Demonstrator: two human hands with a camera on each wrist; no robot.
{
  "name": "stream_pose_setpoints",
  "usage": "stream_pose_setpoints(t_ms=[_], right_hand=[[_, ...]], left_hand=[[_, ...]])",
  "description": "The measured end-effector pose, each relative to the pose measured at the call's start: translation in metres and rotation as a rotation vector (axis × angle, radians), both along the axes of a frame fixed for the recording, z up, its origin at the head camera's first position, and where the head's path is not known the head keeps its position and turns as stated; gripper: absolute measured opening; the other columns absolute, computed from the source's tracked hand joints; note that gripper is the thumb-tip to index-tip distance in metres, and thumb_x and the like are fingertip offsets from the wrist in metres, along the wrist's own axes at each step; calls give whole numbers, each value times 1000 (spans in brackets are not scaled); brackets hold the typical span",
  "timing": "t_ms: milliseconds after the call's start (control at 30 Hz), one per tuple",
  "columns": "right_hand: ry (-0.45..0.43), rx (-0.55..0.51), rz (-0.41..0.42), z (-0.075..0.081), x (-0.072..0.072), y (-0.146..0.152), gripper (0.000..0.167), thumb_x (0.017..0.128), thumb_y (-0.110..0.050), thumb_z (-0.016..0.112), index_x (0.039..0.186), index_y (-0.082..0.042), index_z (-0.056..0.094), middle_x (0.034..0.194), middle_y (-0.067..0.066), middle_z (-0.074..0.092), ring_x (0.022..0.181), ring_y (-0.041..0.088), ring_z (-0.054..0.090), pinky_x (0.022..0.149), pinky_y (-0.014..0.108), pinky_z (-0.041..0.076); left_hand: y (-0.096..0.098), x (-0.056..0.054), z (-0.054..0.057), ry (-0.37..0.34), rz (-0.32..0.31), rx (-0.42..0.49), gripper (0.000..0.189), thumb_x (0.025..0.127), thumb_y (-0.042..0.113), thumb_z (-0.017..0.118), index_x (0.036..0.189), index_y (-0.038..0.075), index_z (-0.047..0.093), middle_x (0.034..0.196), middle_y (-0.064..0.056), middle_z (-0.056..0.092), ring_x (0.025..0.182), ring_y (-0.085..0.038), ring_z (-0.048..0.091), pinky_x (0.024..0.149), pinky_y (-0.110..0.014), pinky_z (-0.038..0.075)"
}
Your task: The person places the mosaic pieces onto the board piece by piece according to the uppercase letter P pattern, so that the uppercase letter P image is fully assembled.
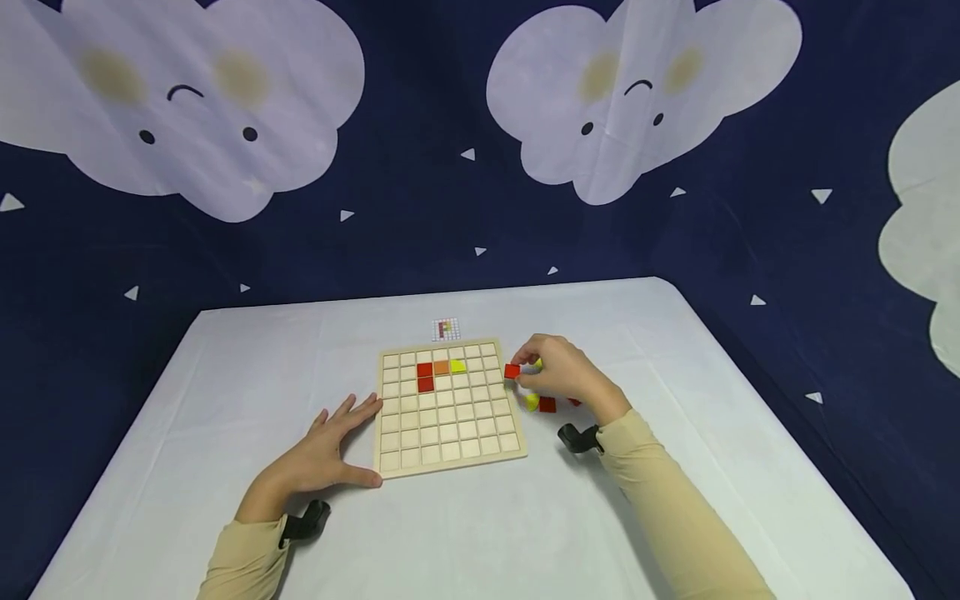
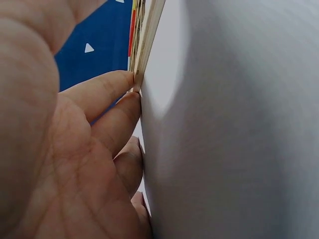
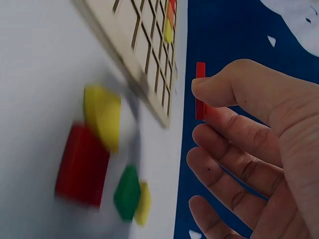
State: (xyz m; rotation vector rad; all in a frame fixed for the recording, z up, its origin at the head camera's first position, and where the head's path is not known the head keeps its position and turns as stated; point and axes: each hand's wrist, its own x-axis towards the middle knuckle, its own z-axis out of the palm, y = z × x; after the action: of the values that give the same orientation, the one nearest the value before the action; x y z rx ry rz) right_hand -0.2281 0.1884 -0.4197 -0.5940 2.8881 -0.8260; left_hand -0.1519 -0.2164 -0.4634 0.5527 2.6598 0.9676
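Note:
A wooden grid board (image 1: pixel 450 408) lies on the white table, with two red square tiles (image 1: pixel 425 384), an orange tile (image 1: pixel 441 367) and a yellow tile (image 1: pixel 458 366) set in its upper cells. At its left edge, the left hand (image 1: pixel 318 454) rests with fingers and thumb spread, touching the frame. The right hand (image 1: pixel 562 367) pinches a red square tile (image 3: pixel 200 92) between thumb and index finger. That tile is in the air by the board's upper right edge.
Loose pieces lie right of the board: a red tile (image 1: pixel 547 405), a yellow piece (image 1: pixel 532 402) and a green piece (image 3: pixel 127 193) among them. A small printed pattern card (image 1: pixel 446 329) sits behind the board. A dark blue cloth with clouds (image 1: pixel 420 167) hangs behind the table.

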Motion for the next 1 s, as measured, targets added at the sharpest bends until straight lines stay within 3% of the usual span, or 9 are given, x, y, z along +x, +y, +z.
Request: stream_pose_setpoints(t_ms=[400,667,1000], right_hand=[[-7,-14,118,-5,-6,-52,28,90,-16,79,116,-9,80,115,2,76,111,24,74,100,42,61],[19,31,178,-9,-4,-81,24,90,-17,80,114,-12,81,109,-1,74,92,13,64,84,31,58],[-16,34,220,-14,-3,-106,24,92,-17,81,115,-12,81,112,-1,74,102,16,71,92,36,61]], left_hand=[[0,1,2,-2,1,2,120,68,44,100,167,11,39,177,-17,29,165,-53,8,128,-78,-3],[-1,2,1,7,13,2,120,67,44,101,166,12,40,177,-16,30,165,-53,9,128,-78,-2],[-1,1,0,4,11,14,119,68,43,101,166,12,41,177,-16,30,165,-52,9,128,-78,-2]])
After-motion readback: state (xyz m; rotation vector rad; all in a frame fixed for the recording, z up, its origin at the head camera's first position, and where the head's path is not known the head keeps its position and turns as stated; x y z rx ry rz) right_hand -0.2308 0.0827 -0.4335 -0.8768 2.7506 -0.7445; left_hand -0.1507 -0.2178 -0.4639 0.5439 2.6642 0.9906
